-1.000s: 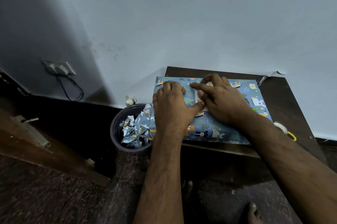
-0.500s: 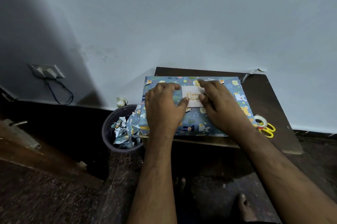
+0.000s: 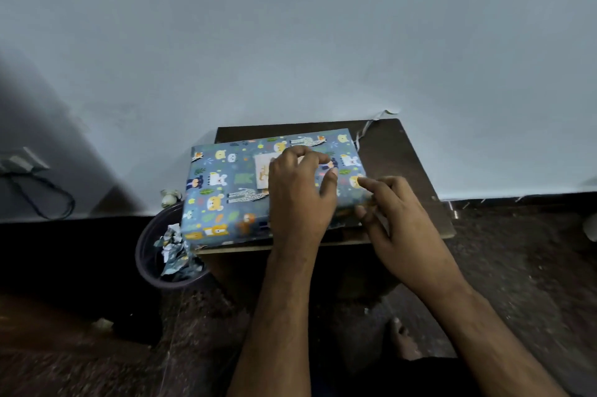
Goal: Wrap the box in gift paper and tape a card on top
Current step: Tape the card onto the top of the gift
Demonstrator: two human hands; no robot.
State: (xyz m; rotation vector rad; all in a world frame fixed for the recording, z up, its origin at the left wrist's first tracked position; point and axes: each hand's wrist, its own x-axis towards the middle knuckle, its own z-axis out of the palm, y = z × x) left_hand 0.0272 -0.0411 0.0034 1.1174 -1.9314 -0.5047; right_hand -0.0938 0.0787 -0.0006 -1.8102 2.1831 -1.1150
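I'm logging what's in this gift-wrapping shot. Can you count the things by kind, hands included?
Wrapped box: 1
Card: 1
Hands: 2, left hand and right hand
Table: 1
Bin: 1, holding paper scraps
Total: 6

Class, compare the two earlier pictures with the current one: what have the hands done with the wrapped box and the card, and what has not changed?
The right hand has left the card and slid to the wrapped box's right edge. The left hand has moved right across the box top, fingers curled beside the card, leaving the box's left half uncovered. Unchanged: the card lies on the box, the box on the small table, paper scraps in the bin.
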